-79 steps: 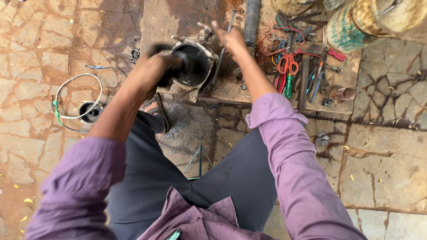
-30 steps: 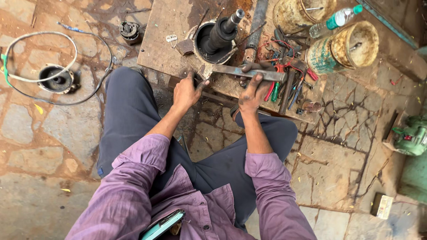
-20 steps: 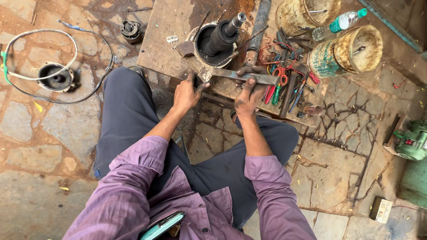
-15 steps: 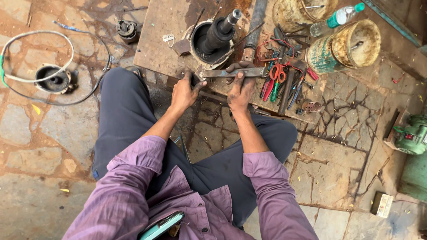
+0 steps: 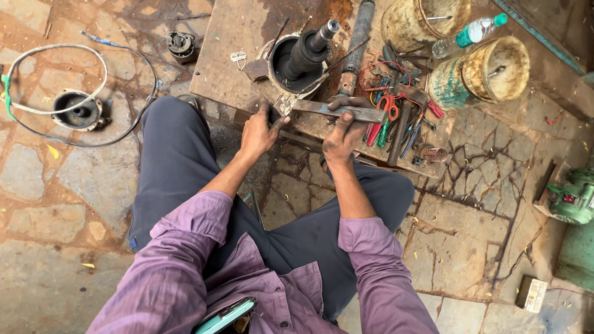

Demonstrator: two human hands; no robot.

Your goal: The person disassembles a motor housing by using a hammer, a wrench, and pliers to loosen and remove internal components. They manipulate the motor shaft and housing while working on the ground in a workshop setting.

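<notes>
1. Rusty steel fills our head view: we sit on the stone floor (image 5: 93, 179) with knees bent, purple sleeves out, both hands at the near edge of a low, stained metal worktop (image 5: 232, 49).
2. Our right hand (image 5: 341, 133) has its grip closed on a flat metal bar (image 5: 339, 111), fingers curled over the top; the bar lies nearly level across the worktop's near edge, its left end pointing toward our left hand.
3. Our left hand (image 5: 258, 131) rests just left of the bar's end, fingers bent down at the worktop edge; we cannot tell whether its grip holds anything.
4. Just beyond the bar stands a round metal housing (image 5: 278, 68) with a dark shaft (image 5: 309, 48) rising tilted out of it, and beside that lies a long rusty pipe (image 5: 356, 37).
5. Right of our right hand, a heap of hand tools (image 5: 396, 117) with red and green handles touches the bar's far end.
6. Farther right stand two worn buckets (image 5: 482, 74) with a plastic bottle (image 5: 467, 36) between them.
7. Well apart on the floor to our left, a cable loop (image 5: 55, 62) circles a small round part (image 5: 77, 112).
</notes>
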